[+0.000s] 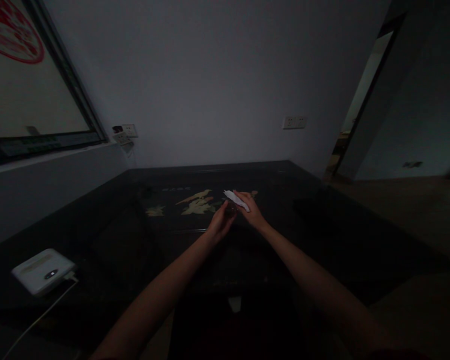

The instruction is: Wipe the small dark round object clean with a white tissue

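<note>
Over the dark table [195, 250], my two hands are held close together. My right hand [253, 212] is closed around a folded white tissue or cloth [237, 200], which sticks out past the fingers. My left hand [221, 222] is curled around a small dark object [231, 207] with a faint glassy shine; its kind is too dim to make out. The tissue lies just above this object, and I cannot tell whether they touch. Behind my left hand, a pale bird-and-flower picture [197, 204] decorates the tabletop.
A white box-like device [44, 271] with a cable [41, 317] sits at the table's left. Sockets [294, 122] are on the back wall, and others [129, 131] near the window [33, 75]. At the right is a doorway [367, 85]. The room is dim.
</note>
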A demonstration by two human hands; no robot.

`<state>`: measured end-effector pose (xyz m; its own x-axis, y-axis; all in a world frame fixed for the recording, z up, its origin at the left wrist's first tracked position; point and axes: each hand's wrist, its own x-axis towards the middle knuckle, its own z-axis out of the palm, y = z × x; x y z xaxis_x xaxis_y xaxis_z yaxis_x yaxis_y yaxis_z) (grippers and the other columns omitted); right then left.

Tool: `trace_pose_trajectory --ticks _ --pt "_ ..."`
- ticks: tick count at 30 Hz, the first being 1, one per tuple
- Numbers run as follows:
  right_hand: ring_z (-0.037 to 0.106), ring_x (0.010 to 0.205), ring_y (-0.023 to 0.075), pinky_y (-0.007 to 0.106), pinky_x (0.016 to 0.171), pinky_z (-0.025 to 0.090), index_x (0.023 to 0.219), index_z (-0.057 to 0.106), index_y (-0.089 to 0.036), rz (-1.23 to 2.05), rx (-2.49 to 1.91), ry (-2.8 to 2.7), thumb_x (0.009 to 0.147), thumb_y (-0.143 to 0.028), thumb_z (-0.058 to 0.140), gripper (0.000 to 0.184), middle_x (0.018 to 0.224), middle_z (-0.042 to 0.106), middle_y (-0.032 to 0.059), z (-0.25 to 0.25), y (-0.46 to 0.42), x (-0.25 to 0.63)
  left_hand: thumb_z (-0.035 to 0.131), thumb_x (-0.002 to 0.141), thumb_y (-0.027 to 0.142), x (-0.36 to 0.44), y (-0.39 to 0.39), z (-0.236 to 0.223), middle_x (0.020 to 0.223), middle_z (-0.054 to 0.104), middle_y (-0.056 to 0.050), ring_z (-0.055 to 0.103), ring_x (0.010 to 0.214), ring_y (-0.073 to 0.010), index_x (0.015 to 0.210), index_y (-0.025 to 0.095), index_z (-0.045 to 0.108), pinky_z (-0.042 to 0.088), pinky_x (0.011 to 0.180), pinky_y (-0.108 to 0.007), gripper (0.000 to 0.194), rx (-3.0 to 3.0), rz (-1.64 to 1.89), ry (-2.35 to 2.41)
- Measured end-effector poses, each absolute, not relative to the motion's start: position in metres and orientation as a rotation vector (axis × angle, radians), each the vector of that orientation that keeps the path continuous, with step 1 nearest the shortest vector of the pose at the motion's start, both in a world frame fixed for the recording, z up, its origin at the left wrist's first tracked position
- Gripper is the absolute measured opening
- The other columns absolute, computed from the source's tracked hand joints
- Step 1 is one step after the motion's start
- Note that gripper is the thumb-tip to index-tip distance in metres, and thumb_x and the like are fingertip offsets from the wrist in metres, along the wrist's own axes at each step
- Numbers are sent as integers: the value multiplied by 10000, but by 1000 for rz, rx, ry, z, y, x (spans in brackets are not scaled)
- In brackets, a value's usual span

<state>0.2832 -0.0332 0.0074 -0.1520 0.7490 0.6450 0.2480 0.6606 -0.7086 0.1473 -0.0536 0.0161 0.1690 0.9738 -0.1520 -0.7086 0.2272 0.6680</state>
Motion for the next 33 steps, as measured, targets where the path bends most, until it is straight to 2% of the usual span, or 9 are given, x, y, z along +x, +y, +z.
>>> trace_pose_trajectory --ticks 3,8,10,12,15,19,22,26,33 --pt "432 1289 256 442 1133 265 1297 558 -283 552 -795 -1785 844 -495 578 500 1332 499 95 7 -34 281 627 847 251 146 -53 12 937 685 -27 627 855 -106 918 180 654 484 827 -223 104 560 1273 673" --pt "251 1426 304 477 1174 152 1398 445 -249 709 -723 -1844 615 -765 636 957 1507 359 122 6 -35 278 684 802 319 144 -53 13 929 681 -27 632 877 -126 934 187 634 475 831 -240 193 614 1278 710" --pt "226 1438 307 465 1178 148 1379 472 -246 783 -697 -1821 552 -855 564 1031 1521 346 113 7 -36 278 673 814 297 144 -54 16 909 680 -22 635 873 -122 910 186 623 476 850 -248 156 600 1308 716" --pt "295 1413 294 453 1164 209 1320 540 -258 880 -696 -1736 616 -892 428 955 1487 410 94 9 -36 279 660 828 262 145 -55 18 892 677 -16 636 859 -109 884 181 616 474 869 -249 107 591 1334 718" --pt "503 1257 267 432 1066 377 1180 642 -253 997 -733 -1552 792 -811 282 770 1335 574 79 12 -36 279 658 829 223 147 -56 18 880 672 -17 633 826 -97 868 167 614 479 872 -248 81 618 1352 696" --pt "620 998 236 362 878 491 1065 662 -236 918 -819 -1477 794 -612 561 475 1109 674 52 13 -36 281 680 811 230 150 -59 13 894 680 -29 634 818 -107 916 161 627 491 844 -245 137 659 1313 665" --pt "620 913 217 333 813 496 1072 638 -232 882 -854 -1493 798 -509 572 395 1070 669 39 11 -36 281 703 791 250 153 -61 11 902 683 -42 636 817 -119 925 153 640 491 843 -256 176 680 1291 651" --pt "594 1025 236 353 918 454 1081 633 -221 844 -821 -1503 841 -456 496 363 1158 639 50 9 -37 279 708 784 259 155 -60 7 904 687 -49 636 802 -126 911 145 648 494 825 -268 181 694 1294 659" --pt "566 1103 233 359 977 426 1147 598 -239 777 -804 -1456 861 -583 463 468 1208 616 57 9 -39 273 781 697 240 152 -51 -3 977 683 -66 643 873 -139 946 135 639 475 877 -278 305 767 1341 633"
